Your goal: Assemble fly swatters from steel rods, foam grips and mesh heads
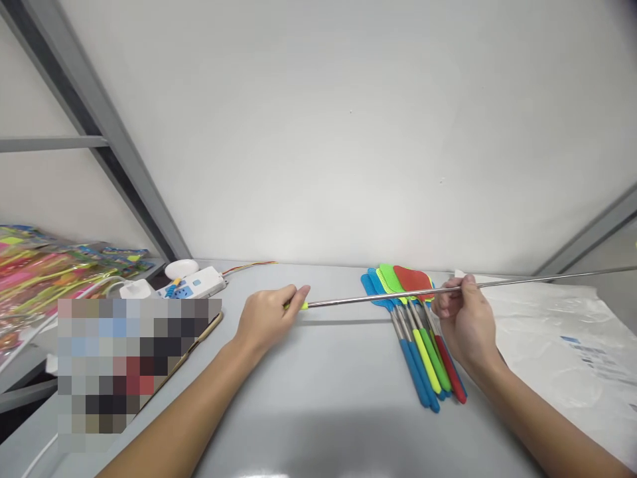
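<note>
Colourful packaged goods (44, 272) lie far left, then a white power strip (196, 284) near the wall. On the grey table (323, 398) our left hand (266, 318) closes on the yellow-green handle of an extended metal rod (398, 296) — our right hand (465, 318) pinches the shaft mid-length, over a pile of fly swatters (415, 332). Rod hangs just above the table, running right past a plastic bag (562, 332).
</note>
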Tool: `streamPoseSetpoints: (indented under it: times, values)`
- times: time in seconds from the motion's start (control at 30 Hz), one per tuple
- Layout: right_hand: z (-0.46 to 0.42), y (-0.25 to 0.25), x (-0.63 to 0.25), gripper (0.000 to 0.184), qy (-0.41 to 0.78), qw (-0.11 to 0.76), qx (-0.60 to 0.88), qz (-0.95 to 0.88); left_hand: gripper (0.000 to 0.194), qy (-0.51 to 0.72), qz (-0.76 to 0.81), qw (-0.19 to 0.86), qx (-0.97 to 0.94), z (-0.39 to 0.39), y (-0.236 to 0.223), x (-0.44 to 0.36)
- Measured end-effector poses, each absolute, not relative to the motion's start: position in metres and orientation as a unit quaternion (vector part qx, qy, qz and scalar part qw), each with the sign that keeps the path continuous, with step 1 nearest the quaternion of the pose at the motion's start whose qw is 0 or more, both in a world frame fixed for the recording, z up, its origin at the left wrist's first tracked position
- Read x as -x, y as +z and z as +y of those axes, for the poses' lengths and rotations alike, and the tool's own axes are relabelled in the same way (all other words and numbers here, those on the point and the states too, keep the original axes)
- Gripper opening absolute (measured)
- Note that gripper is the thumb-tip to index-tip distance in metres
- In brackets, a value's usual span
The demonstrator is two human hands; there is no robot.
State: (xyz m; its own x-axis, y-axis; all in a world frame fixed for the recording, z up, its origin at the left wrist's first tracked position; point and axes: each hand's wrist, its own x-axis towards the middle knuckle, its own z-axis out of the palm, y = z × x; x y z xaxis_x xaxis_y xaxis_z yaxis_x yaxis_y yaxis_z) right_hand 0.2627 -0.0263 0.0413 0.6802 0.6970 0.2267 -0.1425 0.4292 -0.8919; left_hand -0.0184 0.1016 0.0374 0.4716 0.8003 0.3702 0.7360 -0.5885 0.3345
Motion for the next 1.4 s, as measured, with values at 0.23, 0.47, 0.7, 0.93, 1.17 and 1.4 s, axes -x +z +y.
streamPoseSetpoints:
  times: [0.23, 0.47, 0.7, 0.93, 1.17, 1.4]
  values:
    - [-0.031, 0.027, -0.230, 0.035, 0.373, 0.706, 0.450, -0.400, 0.046, 0.237, 0.378, 0.143, -0.883, 0.078, 0.030, -0.001]
    - [-0.025, 0.043, -0.262, 0.035, 0.389, 0.704, 0.463, -0.373, 0.045, 0.216, 0.374, 0.110, -0.895, 0.088, 0.037, 0.010]
    - [-0.017, 0.051, -0.310, 0.040, 0.302, 0.798, 0.434, -0.291, 0.046, 0.202, 0.387, 0.100, -0.894, 0.099, 0.031, 0.013]
    - [-0.019, 0.056, -0.330, 0.045, 0.274, 0.843, 0.395, -0.242, 0.046, 0.195, 0.383, 0.115, -0.896, 0.101, 0.030, 0.015]
    - [-0.027, 0.066, -0.372, 0.045, 0.216, 0.882, 0.392, -0.146, 0.045, 0.187, 0.398, 0.113, -0.891, 0.109, 0.030, 0.019]
    - [-0.031, 0.068, -0.399, 0.043, 0.170, 0.898, 0.392, -0.108, 0.044, 0.189, 0.415, 0.105, -0.884, 0.118, 0.027, 0.022]
